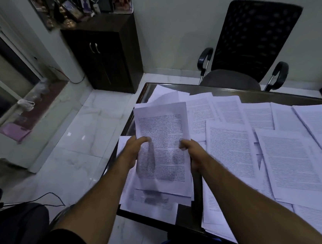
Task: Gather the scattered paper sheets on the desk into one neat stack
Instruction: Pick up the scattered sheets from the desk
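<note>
I am looking down through the head camera at my two bare hands, which are holding a small bundle of printed sheets (162,141) upright above the near left corner of the bench (129,122). My left hand (134,152) is gripping the bundle's left edge, thumb curled over the front and fingers hidden behind the paper. My right hand (192,154) is gripping the right edge the same way, thumb on the front. Both hands are closed around the bundle, not flat against it.

The step in hand looks like squaring up what has been gathered so far. The bundle's sheets are sitting slightly out of line at the bottom, so I judge the next move calls for tapping the lower edge down to even it, then freeing one hand to collect more.

Much is left to do. Loose sheets (286,160) are lying overlapped and at odd angles across the bench to the right of my right hand and beyond it. A few more sheets (153,205) are lying directly beneath the bundle, near the bench edge.

Every sheet is carrying dense blocks of printed text, but the print is too small and blurred for me to read any word. I am seeing no brands or labels.

Beyond the bench a black mesh chair (250,43) is standing.
</note>
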`<state>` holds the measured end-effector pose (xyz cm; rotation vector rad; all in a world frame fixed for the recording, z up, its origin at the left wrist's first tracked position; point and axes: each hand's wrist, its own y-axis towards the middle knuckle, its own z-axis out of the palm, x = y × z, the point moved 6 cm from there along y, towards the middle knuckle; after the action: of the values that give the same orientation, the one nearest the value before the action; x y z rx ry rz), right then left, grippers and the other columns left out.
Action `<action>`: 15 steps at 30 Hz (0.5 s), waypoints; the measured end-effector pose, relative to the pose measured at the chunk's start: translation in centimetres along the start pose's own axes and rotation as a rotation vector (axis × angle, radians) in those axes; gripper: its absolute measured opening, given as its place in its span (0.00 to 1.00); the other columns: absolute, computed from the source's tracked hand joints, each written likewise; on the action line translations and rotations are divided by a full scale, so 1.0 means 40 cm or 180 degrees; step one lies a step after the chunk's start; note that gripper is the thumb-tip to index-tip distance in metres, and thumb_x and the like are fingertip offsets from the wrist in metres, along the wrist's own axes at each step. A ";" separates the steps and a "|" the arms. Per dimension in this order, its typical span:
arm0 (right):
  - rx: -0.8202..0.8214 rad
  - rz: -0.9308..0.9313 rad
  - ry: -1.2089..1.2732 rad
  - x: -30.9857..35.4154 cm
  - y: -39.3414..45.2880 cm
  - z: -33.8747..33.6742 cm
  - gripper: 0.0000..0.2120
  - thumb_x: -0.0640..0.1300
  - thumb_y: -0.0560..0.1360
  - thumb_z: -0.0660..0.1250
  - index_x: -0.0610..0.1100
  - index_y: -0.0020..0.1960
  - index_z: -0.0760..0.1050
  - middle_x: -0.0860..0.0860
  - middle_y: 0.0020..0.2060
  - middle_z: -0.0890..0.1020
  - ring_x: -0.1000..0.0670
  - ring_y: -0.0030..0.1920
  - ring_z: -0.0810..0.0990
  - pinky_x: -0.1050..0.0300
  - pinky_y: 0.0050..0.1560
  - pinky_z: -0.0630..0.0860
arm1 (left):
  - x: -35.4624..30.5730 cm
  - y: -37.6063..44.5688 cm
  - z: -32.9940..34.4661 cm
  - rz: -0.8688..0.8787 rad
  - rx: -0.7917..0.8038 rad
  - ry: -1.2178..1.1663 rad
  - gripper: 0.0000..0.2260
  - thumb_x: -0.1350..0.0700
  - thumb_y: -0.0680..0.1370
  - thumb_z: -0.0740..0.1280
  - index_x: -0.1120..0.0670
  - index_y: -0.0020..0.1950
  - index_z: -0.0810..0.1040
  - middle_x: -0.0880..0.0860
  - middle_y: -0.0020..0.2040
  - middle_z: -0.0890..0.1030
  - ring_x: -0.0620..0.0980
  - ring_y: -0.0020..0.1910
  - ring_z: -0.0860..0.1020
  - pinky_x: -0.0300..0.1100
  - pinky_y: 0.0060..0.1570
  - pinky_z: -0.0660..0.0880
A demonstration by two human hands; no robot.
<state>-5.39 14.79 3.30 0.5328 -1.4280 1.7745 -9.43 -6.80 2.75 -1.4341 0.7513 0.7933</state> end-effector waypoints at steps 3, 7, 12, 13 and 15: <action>-0.0462 -0.0234 -0.0254 0.021 -0.011 -0.046 0.03 0.39 0.69 0.70 0.39 0.40 0.77 0.44 0.38 0.79 0.44 0.41 0.78 0.51 0.44 0.78 | -0.020 -0.005 0.027 0.0073 -0.0015 -0.0130 0.15 0.62 0.75 0.70 0.59 0.62 0.78 0.58 0.56 0.84 0.59 0.53 0.82 0.49 0.46 0.81; -0.0504 -0.0330 -0.0038 0.035 -0.031 -0.087 0.07 0.32 0.73 0.67 0.40 0.48 0.79 0.41 0.42 0.83 0.40 0.43 0.82 0.40 0.50 0.81 | -0.039 -0.019 0.078 0.0176 0.0183 -0.0119 0.15 0.66 0.76 0.69 0.60 0.63 0.77 0.59 0.56 0.83 0.59 0.52 0.82 0.48 0.45 0.80; -0.0203 -0.0370 -0.0128 0.062 -0.042 -0.100 0.13 0.40 0.72 0.69 0.43 0.56 0.78 0.41 0.49 0.84 0.39 0.52 0.82 0.39 0.56 0.80 | -0.041 -0.035 0.118 0.0154 -0.0006 0.0662 0.15 0.67 0.74 0.70 0.58 0.61 0.77 0.58 0.57 0.81 0.58 0.53 0.80 0.51 0.51 0.78; -0.0217 -0.0347 -0.0151 0.068 -0.047 -0.102 0.15 0.41 0.71 0.70 0.42 0.58 0.78 0.41 0.51 0.83 0.38 0.53 0.82 0.38 0.58 0.79 | -0.049 -0.037 0.122 0.0207 -0.0076 0.0521 0.15 0.67 0.74 0.70 0.58 0.60 0.77 0.60 0.58 0.81 0.59 0.53 0.80 0.52 0.51 0.78; -0.0379 -0.0272 -0.0224 0.072 -0.047 -0.116 0.18 0.41 0.72 0.72 0.41 0.60 0.77 0.41 0.52 0.83 0.38 0.53 0.82 0.40 0.56 0.80 | -0.068 -0.045 0.132 0.0296 -0.0058 0.0180 0.14 0.67 0.75 0.70 0.59 0.59 0.77 0.61 0.57 0.81 0.60 0.50 0.81 0.51 0.48 0.80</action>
<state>-4.99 20.19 5.27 0.5897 -1.5258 1.6066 -9.54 -1.54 6.07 -1.4512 0.8611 0.8354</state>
